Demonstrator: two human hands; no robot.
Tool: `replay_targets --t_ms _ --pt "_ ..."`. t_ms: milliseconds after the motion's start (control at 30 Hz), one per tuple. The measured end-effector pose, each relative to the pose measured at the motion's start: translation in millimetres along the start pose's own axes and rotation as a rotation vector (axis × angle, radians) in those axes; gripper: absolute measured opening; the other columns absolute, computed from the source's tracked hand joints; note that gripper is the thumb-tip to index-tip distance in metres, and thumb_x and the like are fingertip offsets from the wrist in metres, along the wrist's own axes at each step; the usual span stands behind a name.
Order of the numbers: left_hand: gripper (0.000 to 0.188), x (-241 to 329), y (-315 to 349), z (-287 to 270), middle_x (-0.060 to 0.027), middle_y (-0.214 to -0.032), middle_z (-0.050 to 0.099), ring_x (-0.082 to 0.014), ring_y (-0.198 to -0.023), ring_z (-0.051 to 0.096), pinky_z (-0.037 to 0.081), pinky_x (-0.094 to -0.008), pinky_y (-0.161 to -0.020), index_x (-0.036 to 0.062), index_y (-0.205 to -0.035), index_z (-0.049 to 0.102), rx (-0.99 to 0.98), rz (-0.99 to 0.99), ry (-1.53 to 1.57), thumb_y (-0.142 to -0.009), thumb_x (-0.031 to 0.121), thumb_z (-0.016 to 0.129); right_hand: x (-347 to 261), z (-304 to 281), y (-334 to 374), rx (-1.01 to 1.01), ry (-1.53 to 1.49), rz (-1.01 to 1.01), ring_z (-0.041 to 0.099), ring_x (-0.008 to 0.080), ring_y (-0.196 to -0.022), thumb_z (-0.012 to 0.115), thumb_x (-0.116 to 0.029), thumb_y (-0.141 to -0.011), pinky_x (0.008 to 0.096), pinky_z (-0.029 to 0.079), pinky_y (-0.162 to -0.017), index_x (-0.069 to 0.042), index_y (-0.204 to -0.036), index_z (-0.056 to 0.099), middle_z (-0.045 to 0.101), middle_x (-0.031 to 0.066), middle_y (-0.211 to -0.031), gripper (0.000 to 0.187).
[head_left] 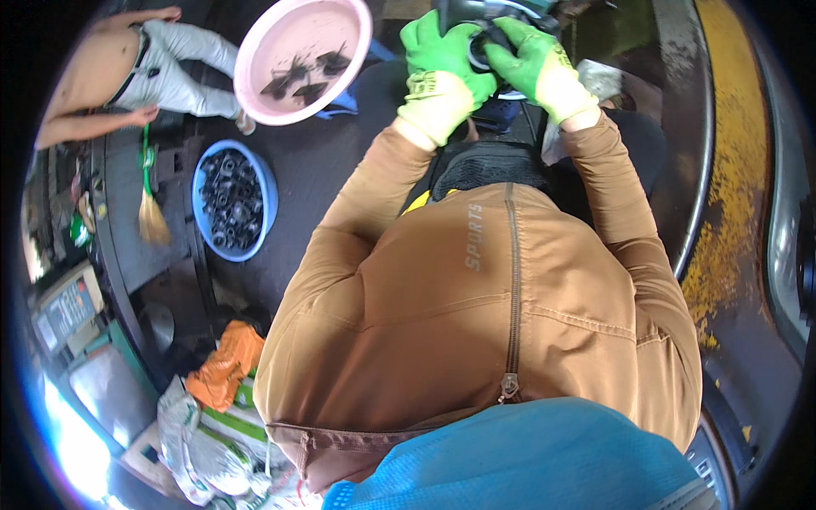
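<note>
Both my hands wear green gloves with paler yellow-green cuffs and are close together at the top of the view. Between them is a small black plastic part point(478, 56) with a round, ring-like end. My right hand point(534, 64) has its fingers curled down over this part. From the other side, my left hand point(445, 72) closes against it, its fingers bent and partly hidden. Just beyond the gloves, a container holding dark pieces point(501, 10) is cut off by the top edge. The part's full shape is covered by the gloves.
A pink basin point(365, 53) with several black parts stands left of my hands. Farther left is a blue basin point(270, 197) full of black parts. Another person point(183, 68) stands beyond, near a broom point(151, 217). A worn yellow metal edge point(722, 161) runs along the right.
</note>
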State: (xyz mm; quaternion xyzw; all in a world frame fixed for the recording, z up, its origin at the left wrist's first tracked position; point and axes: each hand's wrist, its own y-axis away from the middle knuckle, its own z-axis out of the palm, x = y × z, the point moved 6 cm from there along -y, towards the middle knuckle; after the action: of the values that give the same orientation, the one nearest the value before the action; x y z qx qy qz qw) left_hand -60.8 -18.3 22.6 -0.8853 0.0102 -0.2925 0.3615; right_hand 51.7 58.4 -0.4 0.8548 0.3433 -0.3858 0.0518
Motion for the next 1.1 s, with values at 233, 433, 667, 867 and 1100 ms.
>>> replay_targets --t_ms 233,433,667,867,1100 --pt "0.051 21 -13 57 -0.0158 -0.095 0.063 -0.0382 -0.096 0.053 0.041 -0.0486 -0.09 0.0141 -0.091 0.074 -0.255 0.158 0.382 -0.053 0.047 0.085 -53 -127 97 0.363 0.248 0.061 0.062 0.02 -0.105 0.066 -0.023 -0.089 0.0319 0.05 -0.088 -0.005 -0.118 0.063 0.066 0.0113 -0.114 0.035" --pt "0.047 31 -24 100 -0.0134 -0.092 0.064 -0.0357 -0.095 0.056 0.043 -0.047 -0.086 0.012 -0.087 0.073 -0.163 0.258 0.37 -0.055 0.044 0.085 -167 -265 328 1.399 0.774 0.087 0.064 0.0203 -0.099 0.064 -0.013 -0.088 0.0319 0.051 -0.087 0.0 -0.114 0.065 0.068 0.0128 -0.11 0.029" --pt "0.04 45 -53 91 -0.0085 -0.089 0.069 -0.035 -0.101 0.054 0.041 -0.0459 -0.091 0.014 -0.092 0.072 -0.05 0.299 0.295 -0.063 0.039 0.082 -189 -297 408 1.778 0.542 -0.093 0.066 0.0188 -0.091 0.068 -0.008 -0.084 0.0302 0.053 -0.083 0.004 -0.108 0.067 0.069 0.0142 -0.105 0.027" --pt "0.03 30 -43 105 -0.0107 -0.112 0.061 -0.0261 -0.105 0.055 0.047 -0.0391 -0.086 0.0096 -0.1 0.071 -0.27 0.247 0.59 -0.074 0.024 0.078 -117 -334 386 1.778 0.488 -0.227 0.068 0.0175 -0.084 0.072 -0.003 -0.081 0.0287 0.055 -0.08 0.007 -0.104 0.068 0.071 0.0155 -0.1 0.025" --pt "0.049 9 -17 160 -0.0122 -0.139 0.051 -0.0296 -0.127 0.049 0.041 -0.0489 -0.105 0.0037 -0.131 0.052 -0.871 -0.476 2.08 -0.095 0.037 0.055 -92 -372 238 1.473 1.083 0.195 0.068 0.0231 -0.078 0.076 -0.032 -0.082 0.0352 0.051 -0.073 -0.001 -0.099 0.07 0.072 0.0099 -0.087 0.036"
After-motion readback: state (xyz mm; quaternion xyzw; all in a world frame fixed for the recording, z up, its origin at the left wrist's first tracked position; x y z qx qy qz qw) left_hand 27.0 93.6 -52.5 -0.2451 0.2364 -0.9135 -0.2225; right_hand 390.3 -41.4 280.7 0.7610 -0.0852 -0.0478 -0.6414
